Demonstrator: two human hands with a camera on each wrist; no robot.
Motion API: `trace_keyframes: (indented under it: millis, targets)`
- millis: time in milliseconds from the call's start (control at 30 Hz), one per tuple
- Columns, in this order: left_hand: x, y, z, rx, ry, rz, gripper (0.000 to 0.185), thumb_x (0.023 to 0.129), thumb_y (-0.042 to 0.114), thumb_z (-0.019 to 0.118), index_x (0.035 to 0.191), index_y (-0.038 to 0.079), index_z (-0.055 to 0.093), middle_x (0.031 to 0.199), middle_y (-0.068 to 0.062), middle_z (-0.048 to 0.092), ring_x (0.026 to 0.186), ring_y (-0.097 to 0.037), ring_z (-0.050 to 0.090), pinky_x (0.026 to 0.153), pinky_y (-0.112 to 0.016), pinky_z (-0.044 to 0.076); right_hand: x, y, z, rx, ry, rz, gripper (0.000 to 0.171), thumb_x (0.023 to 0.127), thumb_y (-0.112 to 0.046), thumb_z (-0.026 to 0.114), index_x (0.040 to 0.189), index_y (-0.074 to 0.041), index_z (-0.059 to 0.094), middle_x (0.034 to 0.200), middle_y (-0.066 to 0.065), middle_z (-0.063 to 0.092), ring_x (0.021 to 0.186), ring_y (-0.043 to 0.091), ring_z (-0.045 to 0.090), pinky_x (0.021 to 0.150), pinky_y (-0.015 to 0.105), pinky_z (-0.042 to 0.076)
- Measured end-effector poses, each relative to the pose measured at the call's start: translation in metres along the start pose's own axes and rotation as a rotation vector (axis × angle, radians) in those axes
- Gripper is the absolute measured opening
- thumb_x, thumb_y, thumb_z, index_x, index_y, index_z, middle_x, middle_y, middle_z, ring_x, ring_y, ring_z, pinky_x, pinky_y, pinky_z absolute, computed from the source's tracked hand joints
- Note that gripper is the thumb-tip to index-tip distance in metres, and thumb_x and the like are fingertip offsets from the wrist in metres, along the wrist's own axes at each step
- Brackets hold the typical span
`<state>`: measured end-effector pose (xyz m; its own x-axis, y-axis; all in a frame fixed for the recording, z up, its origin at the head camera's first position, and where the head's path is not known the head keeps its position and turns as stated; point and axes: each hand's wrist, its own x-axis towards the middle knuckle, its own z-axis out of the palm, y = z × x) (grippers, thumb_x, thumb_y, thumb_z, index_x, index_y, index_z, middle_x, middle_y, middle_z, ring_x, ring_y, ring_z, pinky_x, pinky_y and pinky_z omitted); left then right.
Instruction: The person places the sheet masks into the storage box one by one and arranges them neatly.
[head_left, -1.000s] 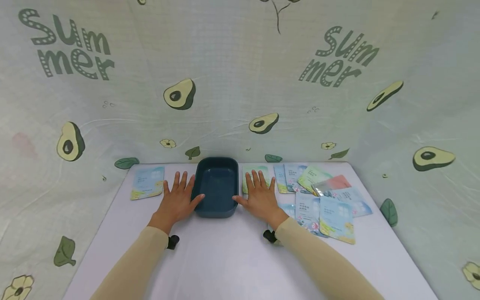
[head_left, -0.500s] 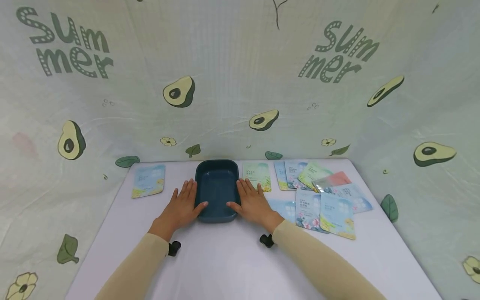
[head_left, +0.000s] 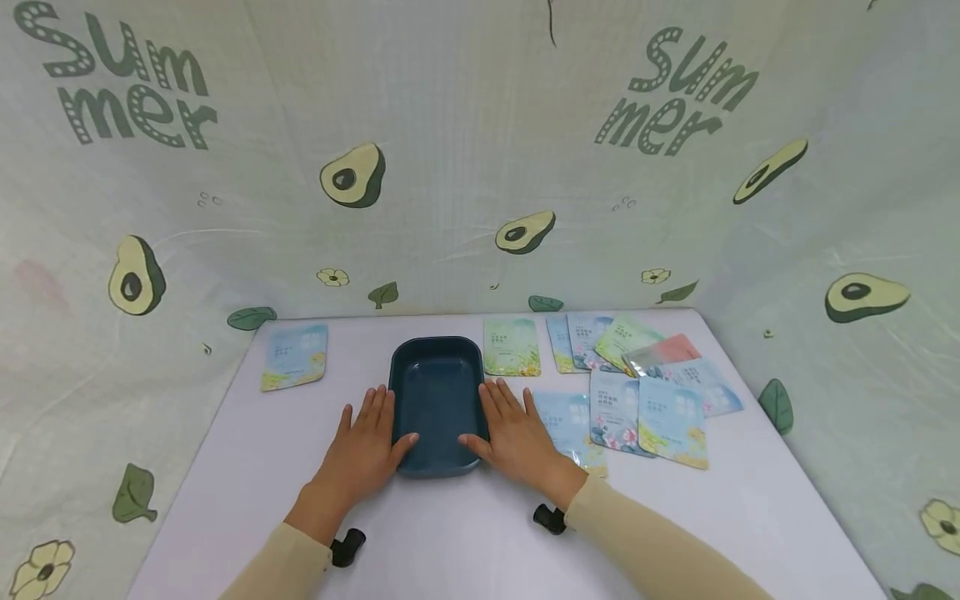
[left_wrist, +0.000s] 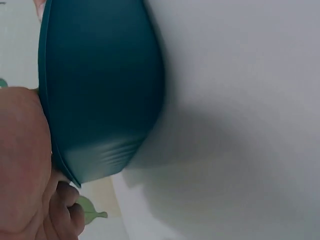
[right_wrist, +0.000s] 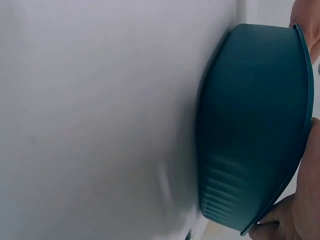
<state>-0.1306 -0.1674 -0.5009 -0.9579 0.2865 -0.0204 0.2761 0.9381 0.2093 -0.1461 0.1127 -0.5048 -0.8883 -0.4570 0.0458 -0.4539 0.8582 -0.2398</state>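
Note:
A dark teal rectangular tray stands on the white table in front of the person. The left hand holds its left side, fingers lying along the outer wall and thumb over the near rim. On the opposite side, the right hand grips in the same way, its thumb reaching over the rim. Both wrist views look at the tray's outer wall, with ribs near one end. A blue flat sachet lies beside the right hand, partly hidden by it.
One blue sachet lies alone at the back left. A green sachet is just right of the tray, and several overlapping sachets spread over the right side. A patterned cloth rises behind the table.
The hands have come down from beside the tray onto its sides. The tray has slid toward the person, away from the back cloth, and the blue sachet by the right hand shows more.

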Motion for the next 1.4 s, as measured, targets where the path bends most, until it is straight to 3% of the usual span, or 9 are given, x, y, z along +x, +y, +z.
trace_keyframes:
  millis: [200, 367, 567, 967, 1133, 1400]
  targets:
    - [-0.013, 0.003, 0.000, -0.012, 0.044, 0.047, 0.112, 0.096, 0.078, 0.052, 0.163, -0.008, 0.026, 0.172, -0.027, 0.023, 0.160, -0.045, 0.021, 0.125, -0.071, 0.020, -0.007, -0.003, 0.001, -0.005, 0.029, -0.017, 0.091, 0.106, -0.066, 0.045, 0.166, 0.000, 0.026, 0.172, 0.021, 0.029, 0.163, 0.035, 0.020, 0.126, 0.070, 0.020]
    - [-0.018, 0.003, 0.001, -0.010, 0.006, 0.070, 0.124, 0.090, 0.088, 0.049, 0.165, -0.006, 0.021, 0.173, -0.026, 0.019, 0.163, -0.043, 0.014, 0.127, -0.069, 0.014, -0.010, -0.004, 0.004, 0.022, 0.031, -0.016, 0.092, 0.106, -0.065, 0.047, 0.166, 0.001, 0.026, 0.172, 0.022, 0.028, 0.163, 0.036, 0.020, 0.126, 0.070, 0.020]
    - [-0.016, 0.005, -0.001, 0.032, -0.001, 0.073, 0.126, 0.088, 0.090, 0.049, 0.164, -0.007, 0.023, 0.173, -0.026, 0.020, 0.163, -0.041, 0.015, 0.128, -0.069, 0.014, -0.011, -0.004, 0.004, 0.034, 0.038, -0.022, 0.091, 0.106, -0.065, 0.047, 0.165, 0.002, 0.027, 0.172, 0.022, 0.028, 0.163, 0.035, 0.020, 0.126, 0.070, 0.021]
    - [-0.016, 0.007, -0.003, 0.006, -0.036, 0.044, 0.135, 0.082, 0.093, 0.053, 0.164, -0.009, 0.020, 0.173, -0.027, 0.016, 0.163, -0.043, 0.014, 0.127, -0.070, 0.014, -0.018, -0.004, 0.005, 0.058, 0.044, -0.011, 0.094, 0.105, -0.068, 0.045, 0.164, 0.003, 0.028, 0.171, 0.021, 0.029, 0.162, 0.035, 0.022, 0.126, 0.069, 0.020]
    - [-0.017, 0.008, 0.002, -0.028, -0.039, 0.028, 0.139, 0.080, 0.095, 0.054, 0.164, -0.010, 0.018, 0.174, -0.028, 0.015, 0.163, -0.044, 0.012, 0.128, -0.069, 0.011, -0.042, 0.022, -0.004, 0.046, 0.030, 0.044, 0.093, 0.105, -0.066, 0.047, 0.164, 0.002, 0.029, 0.172, 0.021, 0.028, 0.163, 0.036, 0.020, 0.127, 0.069, 0.017]
    - [-0.018, 0.006, -0.001, 0.007, -0.036, 0.021, 0.139, 0.080, 0.096, 0.052, 0.164, -0.010, 0.019, 0.174, -0.027, 0.014, 0.163, -0.043, 0.013, 0.129, -0.068, 0.010, -0.099, 0.089, -0.011, -0.112, 0.059, 0.098, 0.089, 0.103, -0.059, 0.059, 0.160, 0.005, 0.037, 0.168, 0.024, 0.036, 0.159, 0.042, 0.029, 0.125, 0.071, 0.020]
